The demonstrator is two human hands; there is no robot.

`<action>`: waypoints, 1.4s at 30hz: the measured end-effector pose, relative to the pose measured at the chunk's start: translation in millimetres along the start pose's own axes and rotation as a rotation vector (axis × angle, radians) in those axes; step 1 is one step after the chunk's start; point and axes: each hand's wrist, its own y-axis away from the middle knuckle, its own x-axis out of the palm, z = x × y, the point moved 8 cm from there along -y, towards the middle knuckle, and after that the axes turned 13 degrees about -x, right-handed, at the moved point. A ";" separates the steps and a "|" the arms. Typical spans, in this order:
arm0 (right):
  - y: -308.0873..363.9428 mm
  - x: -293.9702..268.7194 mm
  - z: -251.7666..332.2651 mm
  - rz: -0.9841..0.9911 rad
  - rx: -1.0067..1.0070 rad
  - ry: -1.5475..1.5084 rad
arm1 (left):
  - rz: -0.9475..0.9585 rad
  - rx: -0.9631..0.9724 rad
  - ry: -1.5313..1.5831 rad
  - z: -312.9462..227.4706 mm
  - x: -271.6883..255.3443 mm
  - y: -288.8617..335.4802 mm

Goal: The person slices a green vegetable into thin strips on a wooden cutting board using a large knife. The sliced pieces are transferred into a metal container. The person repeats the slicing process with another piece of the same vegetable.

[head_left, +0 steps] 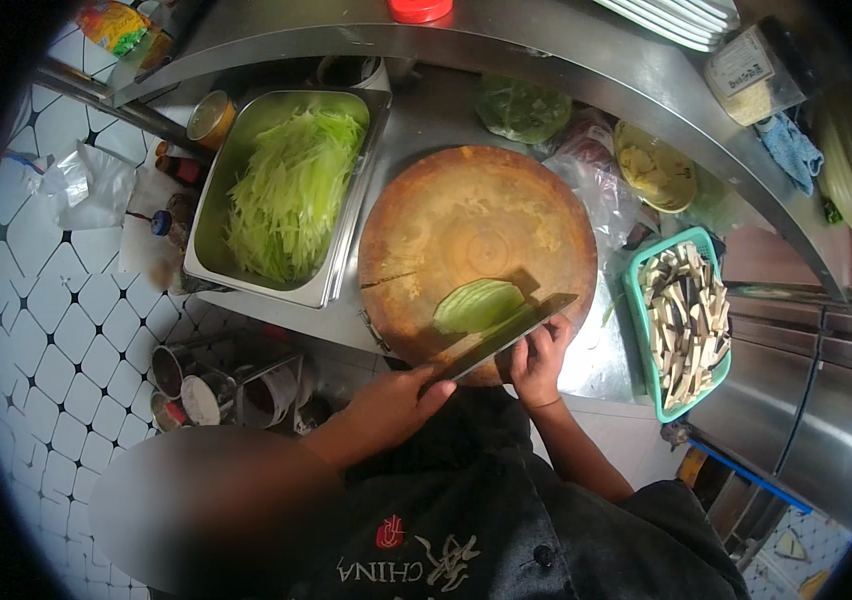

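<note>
Stainless-steel surface [436,120], white tiled floor with black diamond insets [96,370] showing to the left of the landmark, a thick round wooden chopping block [486,210].

Positions, all relative to the block:
- Left: a deep rectangular stainless-steel tray [256,290] bearing a heap of thin pale-green shreds [294,195].
- Right: a turquoise plastic basket [694,401] of pale, dark-edged strips [684,320].
- On it, near-side half: overlapping thin pale-green vegetable slices [476,303], just beyond a long-bladed metal knife [506,340].

Hands: left hand [406,397] is closed round the knife's handle at the block's near-left edge. Right hand [541,355] is at the block's near-right edge, fingers bent and close together by the far end of the blade; cannot tell whether it grips the blade, rests against it or holds something behind.

Handling (judgement): slices look light, moist and probably slippery, flexible when single, firmer as a stack; likely to slide apart or tear if pinched at one edge. Best hold: curled fingertips pressing down from above, or the blade's flat slipped under the whole group. Knife probably stiff and the heavier item; take it by the handle only, fingers clear of the edge.
</note>
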 end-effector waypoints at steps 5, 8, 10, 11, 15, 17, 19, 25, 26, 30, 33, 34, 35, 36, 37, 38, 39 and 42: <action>-0.6 0.8 -1.3 -0.011 0.029 -0.021 | -0.046 0.070 0.017 -10.0 11.5 -32.6; -3.6 -1.0 -0.7 -0.034 0.038 -0.016 | -0.087 0.145 0.067 -9.6 5.4 -19.0; -2.1 -1.6 -0.3 -0.012 0.045 0.017 | -0.069 0.119 0.063 -10.2 -2.1 3.6; -2.6 -1.2 0.5 -0.004 0.050 0.029 | -0.051 0.073 0.044 -9.9 -9.3 18.5; -4.6 -0.8 1.2 -0.005 0.059 -0.015 | 0.030 -0.049 -0.024 9.3 -14.9 44.3; -1.6 1.6 -2.1 -0.010 0.049 -0.035 | 0.056 -0.096 -0.021 9.4 -17.5 47.7; -1.0 0.7 -1.7 -0.020 0.044 -0.020 | 0.073 -0.122 -0.020 11.2 -17.0 45.9; -0.1 0.4 -2.1 -0.015 0.049 -0.025 | 0.061 -0.083 -0.003 9.7 -11.2 29.3; 0.1 0.5 -2.3 -0.003 0.044 -0.023 | 0.055 -0.069 -0.008 5.6 -10.7 25.5; -2.2 -2.0 2.1 -0.027 0.018 -0.009 | 0.029 -0.035 -0.018 -7.5 -0.1 -3.7; -8.0 -2.2 2.4 -0.047 0.029 -0.033 | -0.080 0.096 0.031 -11.9 5.9 -22.9; -9.7 -2.8 2.5 -0.055 0.029 -0.038 | -0.089 0.097 0.027 -8.6 8.2 -25.2; -10.4 -4.2 2.0 -0.066 0.030 -0.038 | -0.095 0.103 0.023 -8.4 8.4 -27.0; -9.1 -4.2 1.9 -0.057 0.025 -0.029 | -0.102 0.109 0.020 -8.3 8.0 -27.6; -6.4 -3.8 1.4 -0.049 0.020 -0.019 | -0.078 0.101 0.019 -5.8 8.4 -24.8; -4.5 -4.0 -0.1 -0.038 0.016 -0.009 | -0.052 0.092 0.020 -5.0 6.0 -16.7; -2.5 -4.2 -1.4 -0.046 0.027 0.000 | -0.025 0.078 0.018 -3.1 3.1 -6.5; -1.1 -2.1 -1.7 -0.039 0.055 -0.001 | -0.055 0.054 0.007 -1.7 -14.6 32.7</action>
